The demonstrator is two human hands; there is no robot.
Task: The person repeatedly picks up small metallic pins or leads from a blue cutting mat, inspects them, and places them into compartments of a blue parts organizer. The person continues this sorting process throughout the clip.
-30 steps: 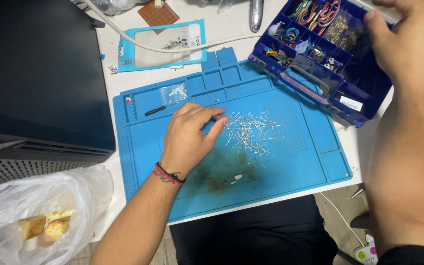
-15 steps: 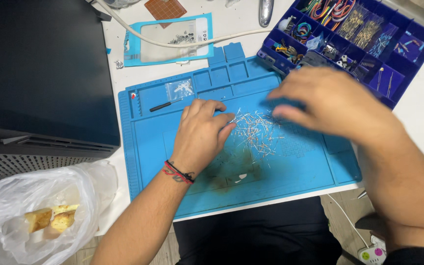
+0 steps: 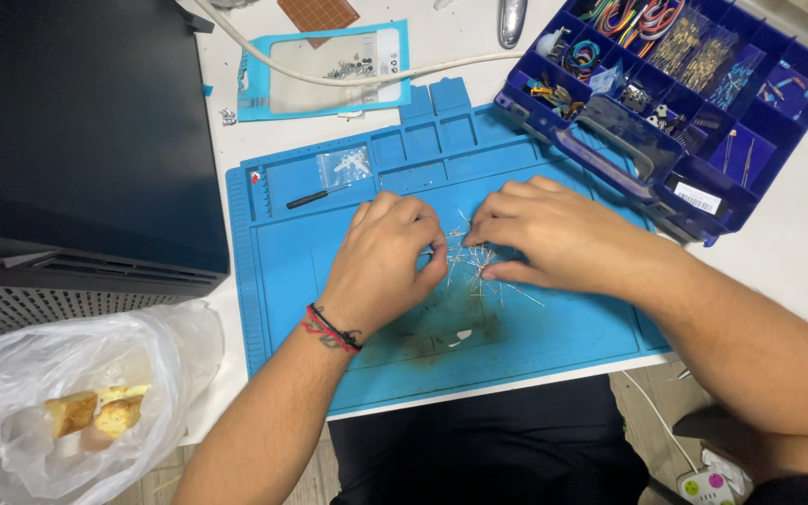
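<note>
left hand (image 3: 381,262): laid knuckles-up on the blue work mat (image 3: 282,281); fingers (image 3: 432,245) curled in toward the thumb at the left edge of the pile of thin wire-leaded parts (image 3: 479,257). Whether a lead is pinched cannot be told; the fingertips are hidden under the hand.
right hand (image 3: 554,234): set palm-down over the right side of the same pile, fingers bent and pointed toward the left hand. Grip also cannot be told, though probably only loose contact.
pile position: leads are spread flat on the mat, between the two sets of fingertips and partly beneath the right hand; a few stragglers are seen just below the right thumb.
why the mat: loose parts are likely kept there because the raised rim and top compartments stop small leads rolling onto the white counter (image 3: 797,243).
why both hands close in: the pile is bracketed from both sides, so the leads are held gathered, not scattered.
parts organiser (image 3: 703,140): dark-blue divided case, open, parked at the mat's upper-right corner, touching or overlapping it, within reach of the right hand.
small zip bag (image 3: 343,166): rests in an upper mat tray, apart from the pile.
black tool (image 3: 315,198): lies just beside that bag, well clear of the fingers.
plastic bag with food pieces (image 3: 77,402): off the counter's lower-left edge, apart from the work.
</note>
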